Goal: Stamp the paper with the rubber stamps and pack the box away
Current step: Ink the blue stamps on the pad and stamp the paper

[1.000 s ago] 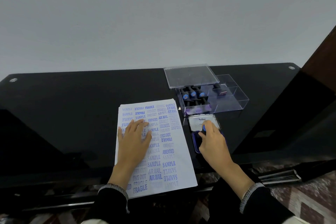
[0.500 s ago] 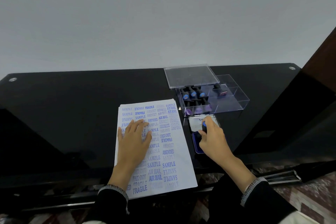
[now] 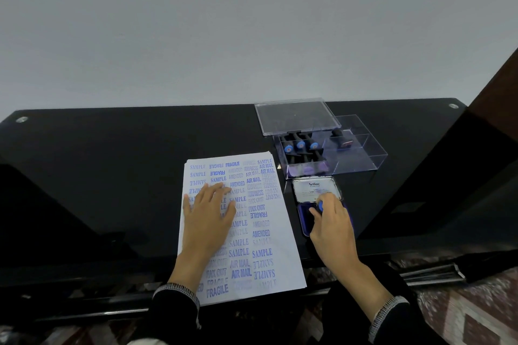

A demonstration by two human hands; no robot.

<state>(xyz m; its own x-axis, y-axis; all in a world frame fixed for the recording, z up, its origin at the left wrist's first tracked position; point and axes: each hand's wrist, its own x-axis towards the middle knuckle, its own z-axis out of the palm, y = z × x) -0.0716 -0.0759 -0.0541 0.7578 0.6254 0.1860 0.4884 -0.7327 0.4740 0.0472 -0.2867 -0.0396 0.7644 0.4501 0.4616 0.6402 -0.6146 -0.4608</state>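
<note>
A white paper [image 3: 260, 235], covered in blue stamped words, lies on the black glass table [image 3: 112, 176]. My left hand [image 3: 207, 218] rests flat on the paper with straight fingers. My right hand [image 3: 333, 224] grips a rubber stamp with a blue-topped handle [image 3: 320, 206] and holds it down on the open blue ink pad [image 3: 304, 218]. The pad's lid [image 3: 315, 189] stands open behind it. A clear plastic box [image 3: 353, 159] behind the pad holds several blue-topped stamps [image 3: 301, 145] in its left part and one stamp [image 3: 340, 138] in its right part.
The box's clear lid [image 3: 294, 116] lies against the box's far left edge. A dark wooden panel [image 3: 496, 92] rises at the right. A patterned floor [image 3: 476, 314] shows beyond the table's near edge. The paper's lower end hangs over that edge.
My right hand with the stamp shifted slightly up toward the pad's lid, then came back down onto the ink pad. My left hand has stayed on the paper.
</note>
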